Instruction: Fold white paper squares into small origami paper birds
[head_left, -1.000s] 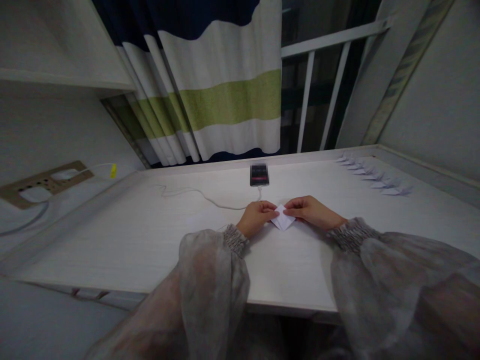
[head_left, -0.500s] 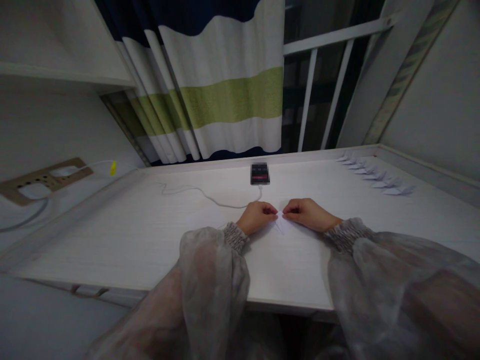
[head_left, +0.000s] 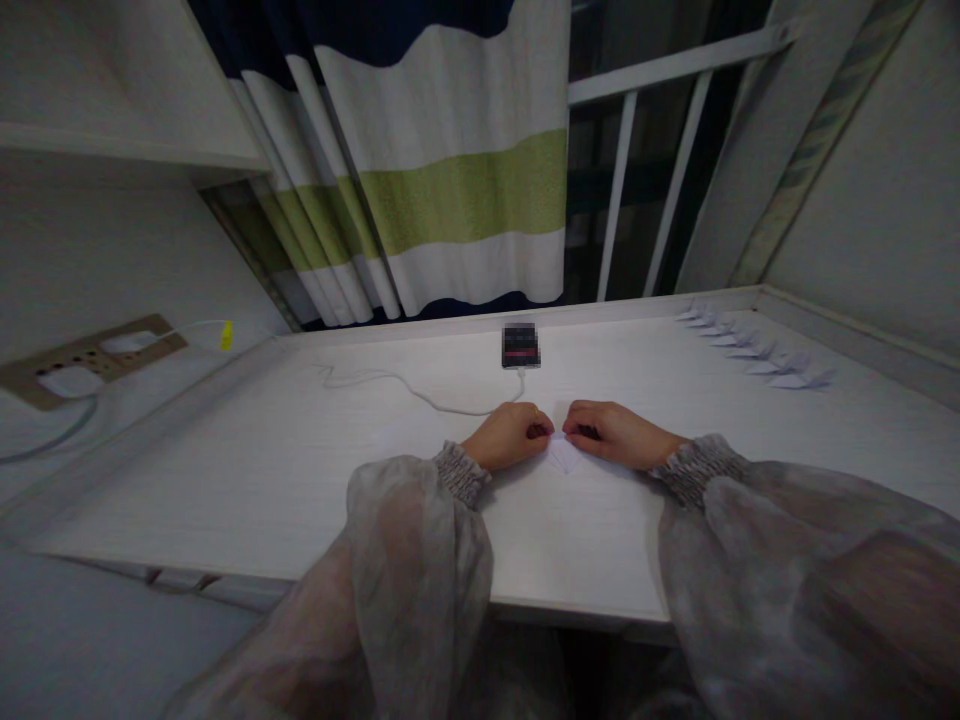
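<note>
Small white folded paper piece (head_left: 561, 456) flat on pale wooden table (head_left: 300, 450), centre front. Fingers of left hand (head_left: 508, 437) and right hand (head_left: 611, 434) pinched shut on its upper tip. Risk, as judged: uneven pinch skews crease; sideways pull tears thin tip. Dark phone (head_left: 520, 345) just beyond. Row of folded white paper shapes (head_left: 750, 345) well apart, right.

Desk (head_left: 262, 480) open beside left hand (head_left: 510, 437) — cable (head_left: 420, 396), phone (head_left: 520, 345) ahead

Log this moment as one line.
left hand: pinches white paper piece | right hand: pinches same piece | piece: on desk | phone: behind hands | folded papers: row, far right
</note>
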